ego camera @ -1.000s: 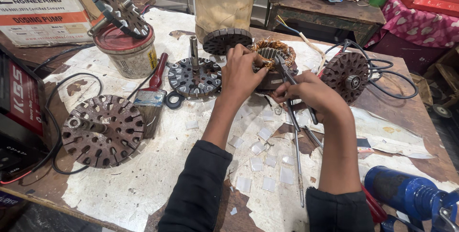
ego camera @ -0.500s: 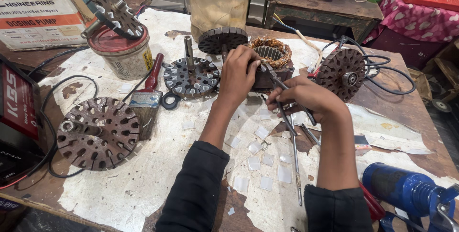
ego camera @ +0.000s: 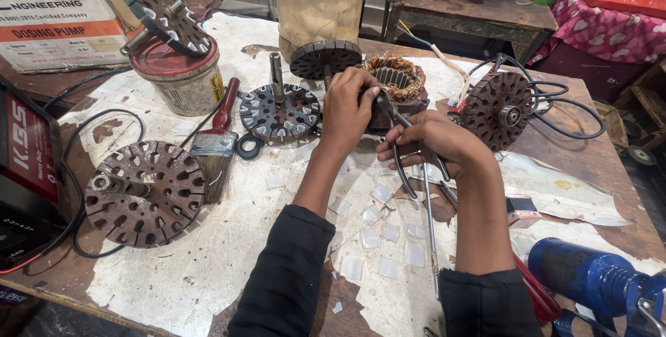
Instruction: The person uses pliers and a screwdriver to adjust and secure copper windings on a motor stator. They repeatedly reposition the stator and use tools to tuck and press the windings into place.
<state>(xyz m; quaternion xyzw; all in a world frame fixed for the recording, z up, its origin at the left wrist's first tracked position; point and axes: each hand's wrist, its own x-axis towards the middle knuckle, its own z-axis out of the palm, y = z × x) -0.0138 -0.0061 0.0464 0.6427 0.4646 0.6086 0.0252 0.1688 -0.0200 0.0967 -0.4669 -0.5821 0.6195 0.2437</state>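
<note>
Copper-wound round motor stator [ego camera: 395, 80] stood at the far middle of the paper-covered bench [ego camera: 208, 267], between a dark slotted rotor disc with upright shaft [ego camera: 279, 111] and a rusty wired disc [ego camera: 498, 109]. Left hand [ego camera: 347, 109] was closed on its near edge. Right hand [ego camera: 433, 144] gripped metal pliers [ego camera: 402, 146] whose tips met the winding; small white paper squares [ego camera: 388, 233] lay below

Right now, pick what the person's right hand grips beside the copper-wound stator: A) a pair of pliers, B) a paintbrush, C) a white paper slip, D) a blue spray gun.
A: the right hand closes round the two handles of thin metal pliers, whose nose points at the wound stator that the left hand steadies; the paintbrush lies untouched.
</note>
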